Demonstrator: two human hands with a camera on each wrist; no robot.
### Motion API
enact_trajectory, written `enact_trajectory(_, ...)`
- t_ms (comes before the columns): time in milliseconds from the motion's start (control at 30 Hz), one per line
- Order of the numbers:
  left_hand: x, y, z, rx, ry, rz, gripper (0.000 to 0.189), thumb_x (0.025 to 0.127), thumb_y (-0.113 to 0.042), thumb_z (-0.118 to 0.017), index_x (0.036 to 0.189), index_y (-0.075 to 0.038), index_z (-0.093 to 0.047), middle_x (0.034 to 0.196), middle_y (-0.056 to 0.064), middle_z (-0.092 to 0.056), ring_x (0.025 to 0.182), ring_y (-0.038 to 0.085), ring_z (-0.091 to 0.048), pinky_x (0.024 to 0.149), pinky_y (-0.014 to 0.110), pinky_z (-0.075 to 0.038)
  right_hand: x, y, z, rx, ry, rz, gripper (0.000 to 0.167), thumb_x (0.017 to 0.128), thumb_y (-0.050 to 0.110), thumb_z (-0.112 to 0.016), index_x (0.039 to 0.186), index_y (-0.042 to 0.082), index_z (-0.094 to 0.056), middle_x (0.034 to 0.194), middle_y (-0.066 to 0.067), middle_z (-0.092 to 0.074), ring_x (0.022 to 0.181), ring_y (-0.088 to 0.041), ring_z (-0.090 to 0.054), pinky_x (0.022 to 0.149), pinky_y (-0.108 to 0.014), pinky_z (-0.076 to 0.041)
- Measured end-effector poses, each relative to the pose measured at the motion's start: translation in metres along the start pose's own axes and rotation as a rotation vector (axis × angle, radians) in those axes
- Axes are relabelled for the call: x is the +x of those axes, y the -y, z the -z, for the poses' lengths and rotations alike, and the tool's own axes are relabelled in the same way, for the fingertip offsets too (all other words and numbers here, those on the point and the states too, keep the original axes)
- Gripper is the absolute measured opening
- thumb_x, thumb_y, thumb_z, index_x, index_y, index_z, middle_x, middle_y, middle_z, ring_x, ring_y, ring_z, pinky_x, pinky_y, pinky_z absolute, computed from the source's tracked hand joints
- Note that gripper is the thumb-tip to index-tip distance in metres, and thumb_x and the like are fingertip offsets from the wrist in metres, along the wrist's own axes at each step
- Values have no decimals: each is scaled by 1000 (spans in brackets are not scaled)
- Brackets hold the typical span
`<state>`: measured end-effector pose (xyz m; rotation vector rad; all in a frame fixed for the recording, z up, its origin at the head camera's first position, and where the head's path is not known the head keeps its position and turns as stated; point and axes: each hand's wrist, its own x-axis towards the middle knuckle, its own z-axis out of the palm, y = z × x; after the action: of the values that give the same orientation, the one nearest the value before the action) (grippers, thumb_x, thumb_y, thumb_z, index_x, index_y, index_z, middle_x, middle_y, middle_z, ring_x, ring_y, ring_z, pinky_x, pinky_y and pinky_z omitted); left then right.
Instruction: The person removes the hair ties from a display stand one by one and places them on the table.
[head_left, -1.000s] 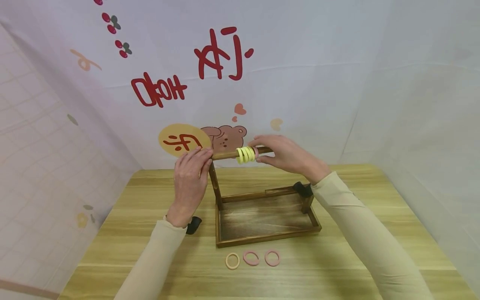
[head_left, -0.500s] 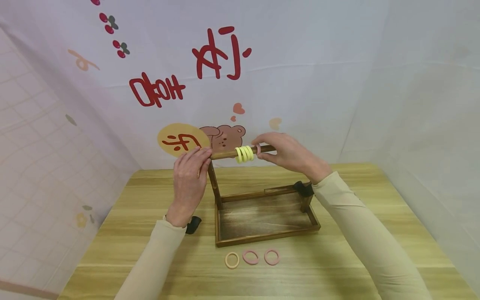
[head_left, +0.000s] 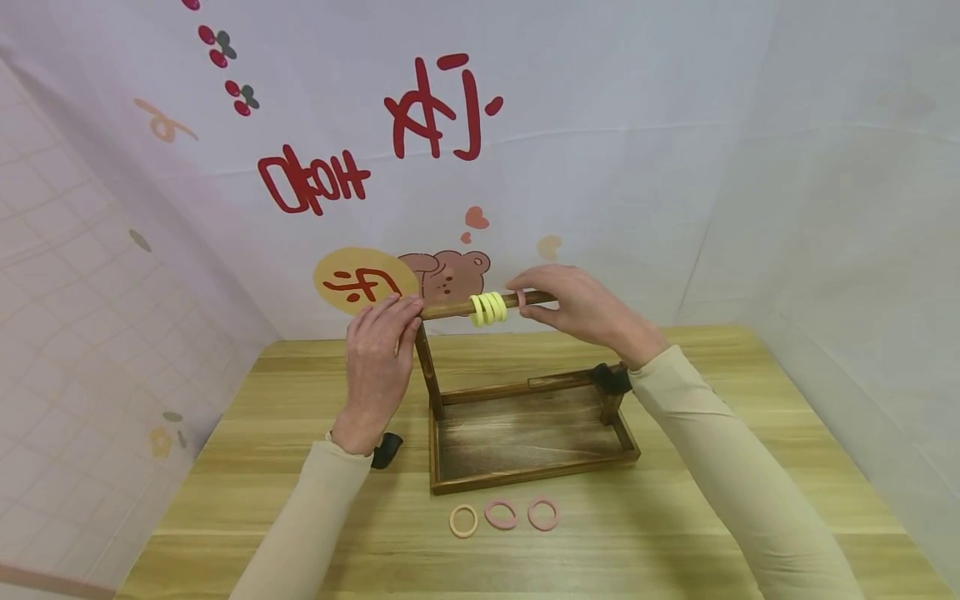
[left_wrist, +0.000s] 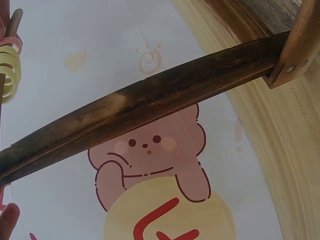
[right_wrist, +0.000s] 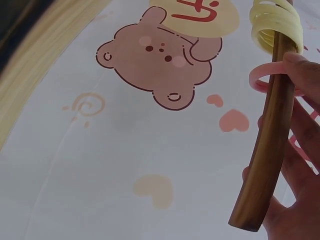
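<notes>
A wooden rod (head_left: 450, 311) reaches rightward from the top of an upright post (head_left: 428, 367). My left hand (head_left: 378, 358) grips the rod's left end where it meets that post; its fingertips are mostly hidden in the left wrist view. Several yellow rings (head_left: 489, 309) hang together around the middle of the rod. To their right, apart from them, a pink ring (right_wrist: 257, 77) encircles the rod, and my right hand (head_left: 581, 308) pinches it between thumb and fingers. The rod's free end (right_wrist: 245, 222) shows beside the right palm.
The post rises from a shallow wooden tray base (head_left: 536, 477) on the table (head_left: 300, 392). In front of it lie a pale orange ring (head_left: 452, 527) and two pink rings, one in the middle (head_left: 489, 518) and one on the right (head_left: 556, 515). A printed white cloth (head_left: 615, 192) hangs behind.
My right hand has slid the pink ring rightward along the rod, opening a gap from the yellow rings. The left hand keeps its place at the rod's left end.
</notes>
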<state>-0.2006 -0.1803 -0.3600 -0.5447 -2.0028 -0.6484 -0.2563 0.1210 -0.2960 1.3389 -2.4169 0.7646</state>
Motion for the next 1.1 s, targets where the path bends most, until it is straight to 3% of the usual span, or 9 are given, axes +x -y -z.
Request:
enact_trajectory(267,0,-1,-1,-1,-12,1,22,99,-6,-68,119,-1,-76,122,12,-74,121,36,-66,109,56,-41,-3,-1,2,0,2,-3,34,94,4,-77,127,2,-69,122,-6,-73,112,-21,-70,100,-35,-54)
enact_trajectory(567,1,-1,-1,-2,-25,-5,23,99,-7,-69,120,-2,-76,122,11,-75,120,36,-66,107,58,-42,-8,-4,4,-37,-14,-21,33,92,4,-78,125,4,-71,117,-6,-73,109,-22,-69,98,-42,-54)
enact_trajectory(833,0,-1,-1,-2,-27,-9,23,99,-7,-69,121,-3,-76,122,11,-75,119,37,-66,105,61,-43,-12,-4,7,-37,-29,-24,34,93,5,-78,126,4,-71,117,-6,-74,108,-22,-70,96,-41,-55)
enact_trajectory(1100,0,0,0,-2,-26,-6,23,99,-7,-69,121,-3,-76,122,12,-75,120,36,-66,106,61,-43,-16,-6,9,-44,-43,-29,34,92,5,-79,126,4,-71,117,-6,-74,110,-24,-69,101,-44,-52)
